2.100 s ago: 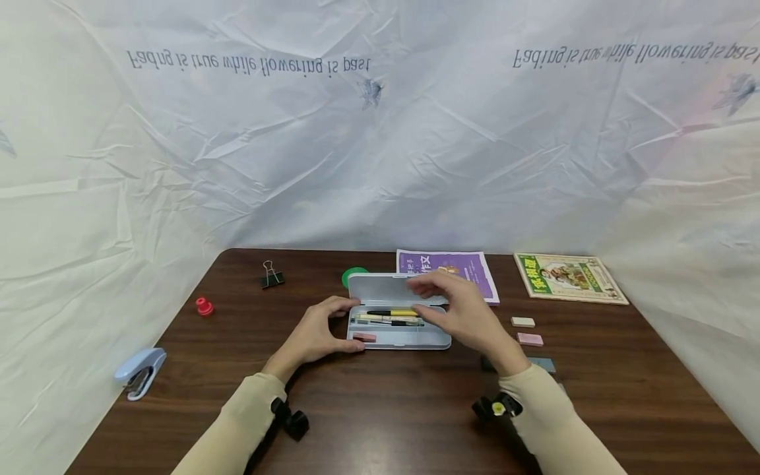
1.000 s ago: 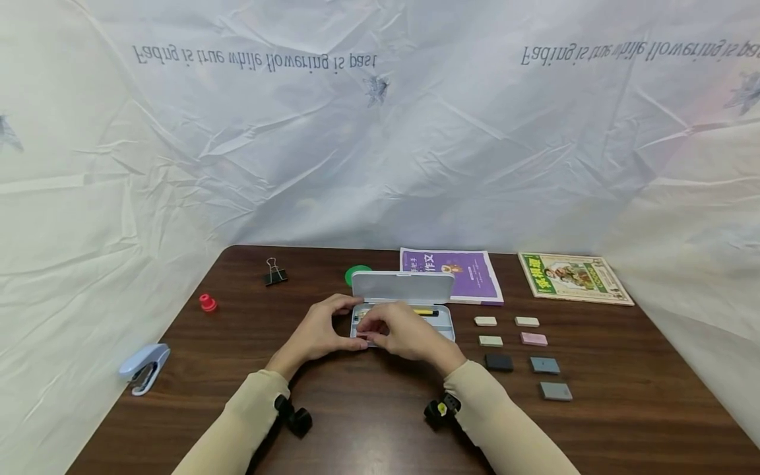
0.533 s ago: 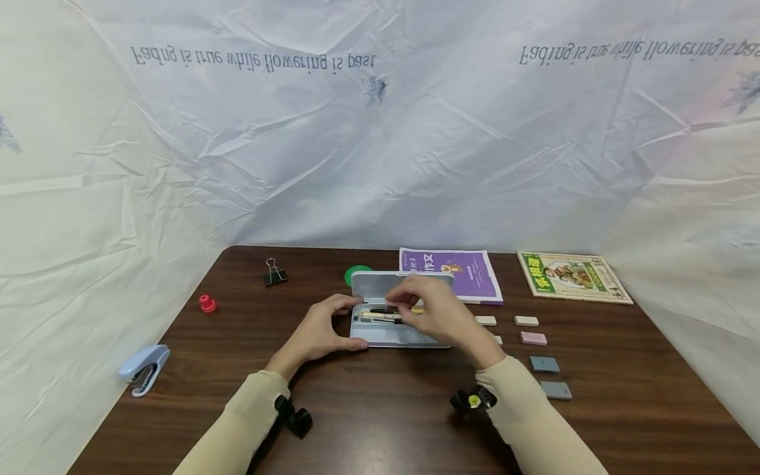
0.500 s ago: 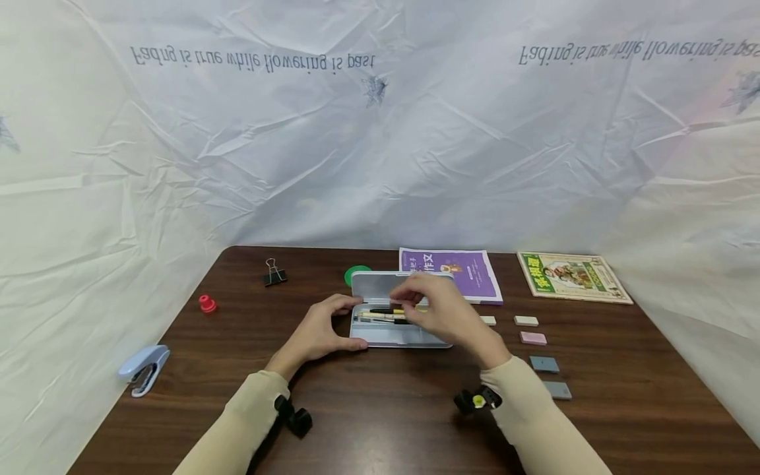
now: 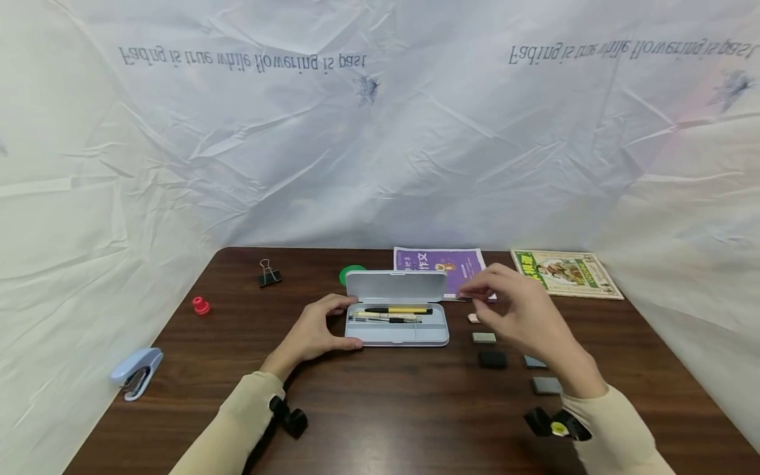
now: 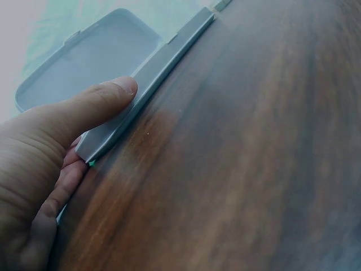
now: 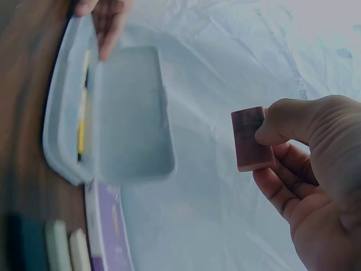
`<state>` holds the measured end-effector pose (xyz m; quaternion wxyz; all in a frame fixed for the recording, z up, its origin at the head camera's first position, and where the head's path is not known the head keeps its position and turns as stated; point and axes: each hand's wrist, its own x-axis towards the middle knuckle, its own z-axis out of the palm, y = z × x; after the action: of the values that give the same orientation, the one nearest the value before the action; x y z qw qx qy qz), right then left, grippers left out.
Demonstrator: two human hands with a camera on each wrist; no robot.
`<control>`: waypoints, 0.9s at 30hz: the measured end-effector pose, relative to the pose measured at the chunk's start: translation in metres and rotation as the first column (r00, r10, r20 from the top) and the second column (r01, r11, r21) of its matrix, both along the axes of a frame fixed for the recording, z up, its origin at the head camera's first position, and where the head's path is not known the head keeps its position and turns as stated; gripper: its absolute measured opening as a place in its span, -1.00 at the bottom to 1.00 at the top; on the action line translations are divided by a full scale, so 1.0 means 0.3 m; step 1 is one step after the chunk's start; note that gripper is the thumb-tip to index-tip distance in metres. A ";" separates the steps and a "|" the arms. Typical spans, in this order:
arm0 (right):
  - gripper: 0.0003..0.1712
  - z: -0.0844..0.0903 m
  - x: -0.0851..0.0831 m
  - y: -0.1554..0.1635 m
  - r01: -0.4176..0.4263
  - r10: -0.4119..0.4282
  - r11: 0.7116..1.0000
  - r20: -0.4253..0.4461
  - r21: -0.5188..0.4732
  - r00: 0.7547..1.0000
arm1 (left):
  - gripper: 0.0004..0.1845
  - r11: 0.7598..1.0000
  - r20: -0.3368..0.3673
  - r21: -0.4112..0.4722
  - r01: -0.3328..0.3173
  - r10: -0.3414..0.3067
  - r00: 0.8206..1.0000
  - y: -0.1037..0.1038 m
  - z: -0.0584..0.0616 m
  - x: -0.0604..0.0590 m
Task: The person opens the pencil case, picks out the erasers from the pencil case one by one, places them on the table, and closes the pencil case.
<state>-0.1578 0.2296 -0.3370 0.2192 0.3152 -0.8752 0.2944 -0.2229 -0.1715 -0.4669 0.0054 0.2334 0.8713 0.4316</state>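
An open pale grey-blue pencil case lies mid-table, its lid tipped up behind it. My left hand holds the left end of the case, the thumb along the front edge and fingers behind. Inside, a yellow-and-black pen and a few other pens lie in the back compartment. To the right of the case, my right hand is raised above the table. In the right wrist view it pinches a reddish-pink eraser between thumb and fingers.
Below the right hand lie several erasers, among them a green, a black and a grey one. Behind are a purple booklet and a green-covered book. A stapler, red object and binder clip are left.
My right hand took the reddish-pink eraser from the front compartment of the pencil case, lifted it and carried it right, past the case. My left hand stays on the case's left end.
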 end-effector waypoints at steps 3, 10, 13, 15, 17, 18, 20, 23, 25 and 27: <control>-0.46 -0.019 0.029 0.041 0.015 -0.015 1.000 -0.018 0.015 1.000 | -0.05 1.000 0.000 -0.002 -0.007 0.007 1.000 -0.005 0.000 0.002; -0.36 -0.110 0.095 0.116 0.008 -0.008 1.000 0.025 -0.007 1.000 | -0.05 1.000 -0.007 0.000 -0.006 0.006 1.000 -0.010 0.000 -0.001; -0.34 -0.162 0.120 0.132 0.016 -0.015 1.000 0.065 -0.016 0.998 | -0.05 1.000 -0.008 -0.002 -0.005 0.005 1.000 -0.011 0.000 -0.001; -0.33 -0.197 0.137 0.138 0.022 -0.021 1.000 0.080 -0.013 0.997 | -0.06 1.000 -0.008 -0.004 -0.004 0.004 1.000 -0.011 0.000 -0.001; -0.34 -0.229 0.151 0.143 0.026 -0.026 1.000 0.084 -0.007 0.996 | -0.06 1.000 -0.008 -0.007 -0.002 0.002 1.000 -0.010 0.000 -0.002; -0.34 -0.244 0.156 0.144 0.025 -0.024 1.000 0.086 -0.004 0.996 | -0.06 1.000 -0.008 -0.006 -0.001 0.001 1.000 -0.010 0.000 -0.002; -0.36 -0.270 0.164 0.146 0.022 -0.022 1.000 0.096 0.003 0.995 | -0.06 1.000 -0.009 -0.005 -0.004 0.004 1.000 -0.010 -0.001 -0.003; -0.36 -0.299 0.171 0.149 0.027 -0.028 1.000 0.116 0.011 0.993 | -0.06 1.000 -0.006 -0.006 -0.003 0.003 1.000 -0.008 -0.002 -0.003; -0.34 -0.312 0.174 0.151 0.034 -0.035 0.999 0.128 0.015 0.991 | -0.06 1.000 -0.003 -0.008 -0.002 0.002 1.000 -0.007 -0.002 -0.003; -0.34 -0.319 0.176 0.154 0.027 -0.029 1.000 0.142 0.014 0.989 | -0.06 1.000 -0.003 -0.007 0.001 -0.001 1.000 -0.006 -0.002 -0.004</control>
<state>-0.1051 0.2759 -0.4327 0.1585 0.2822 -0.8948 0.3076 -0.2239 -0.1732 -0.4674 0.0054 0.2345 0.8726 0.4284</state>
